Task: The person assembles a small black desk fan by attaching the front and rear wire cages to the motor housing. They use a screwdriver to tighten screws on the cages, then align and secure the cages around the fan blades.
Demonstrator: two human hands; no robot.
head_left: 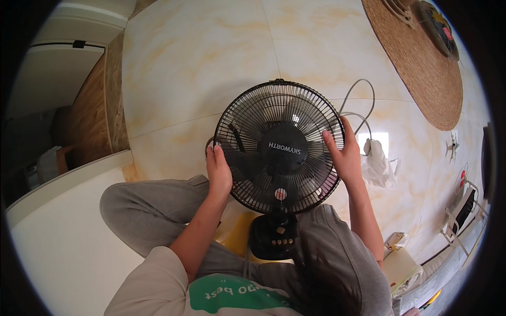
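A black table fan (284, 149) with a round wire guard lies before me, guard facing up. Its black base (272, 238), with a row of small gold-coloured buttons, rests between my thighs. My left hand (219, 171) grips the guard's left rim, thumb on top and fingers mostly hidden beneath. On the opposite rim, my right hand (345, 154) is closed round the edge, its thumb lying over the wires. Something yellow (237, 234) shows partly under the fan, by my legs; its kind is hidden.
A grey cable (373, 97) loops on the tiled floor (195, 63) right of the fan, beside a crumpled white plastic bag (377, 166). A woven mat (421, 68) lies at the far right. A wooden doorway edge (115, 89) borders the left, above a white surface (74, 226).
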